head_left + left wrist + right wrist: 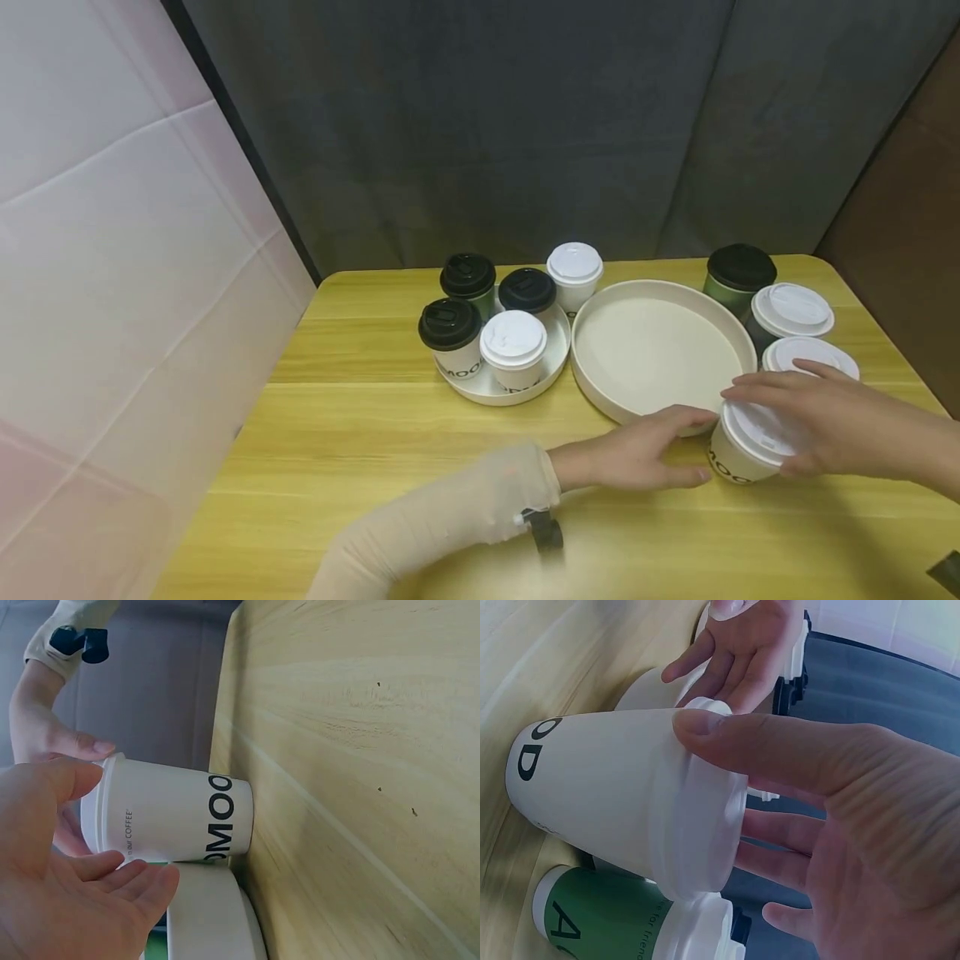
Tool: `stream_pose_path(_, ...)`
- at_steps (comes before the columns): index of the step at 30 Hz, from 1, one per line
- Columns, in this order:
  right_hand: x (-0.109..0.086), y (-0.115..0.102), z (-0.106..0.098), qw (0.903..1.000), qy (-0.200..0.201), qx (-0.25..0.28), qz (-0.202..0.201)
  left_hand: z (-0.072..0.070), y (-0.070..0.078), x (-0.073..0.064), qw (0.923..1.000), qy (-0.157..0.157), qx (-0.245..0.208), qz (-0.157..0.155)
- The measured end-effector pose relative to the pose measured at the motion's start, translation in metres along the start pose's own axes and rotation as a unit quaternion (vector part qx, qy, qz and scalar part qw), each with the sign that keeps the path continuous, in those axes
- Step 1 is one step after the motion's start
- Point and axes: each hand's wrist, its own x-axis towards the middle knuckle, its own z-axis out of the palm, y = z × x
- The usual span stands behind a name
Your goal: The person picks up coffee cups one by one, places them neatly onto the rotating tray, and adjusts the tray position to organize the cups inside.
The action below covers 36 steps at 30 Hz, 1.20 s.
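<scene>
A white paper coffee cup (738, 457) with a white lid stands upright on the table, just in front of the large cream tray (596, 392). My right hand (840, 421) grips this cup from above by its lid; the thumb (739, 742) lies along the lid's edge in the right wrist view. Reaching in from the other side, my left hand (637, 450) has its fingers loosely spread beside the cup. In the left wrist view the left fingers (142, 889) are near the cup's side; whether they touch it I cannot tell.
Several lidded cups stand on a smaller white plate (498, 400) left of the tray. White-lidded cups (792, 308) and a green cup with a black lid (738, 275) line the tray's right side. Dark cloth (487, 125) hangs behind the wooden table (337, 458).
</scene>
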Motion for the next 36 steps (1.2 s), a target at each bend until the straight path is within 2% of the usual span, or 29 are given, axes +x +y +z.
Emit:
stream_pose_path(15, -0.001, 0.002, 0.006, 0.9996, 0.012, 0.017, -0.02, 0.009, -0.001, 0.002, 0.9997, -0.018, -0.019, 0.003)
stream_pose_path(24, -0.003, 0.002, 0.008, 0.999, 0.026, 0.017, -0.032, 0.011, -0.001, 0.003, 0.9995, -0.025, -0.019, -0.006)
stream_pose_path(36, 0.002, -0.001, 0.006, 0.9963, 0.069, 0.027, -0.045, 0.011, 0.003, 0.0, 0.9986, -0.02, -0.047, -0.01)
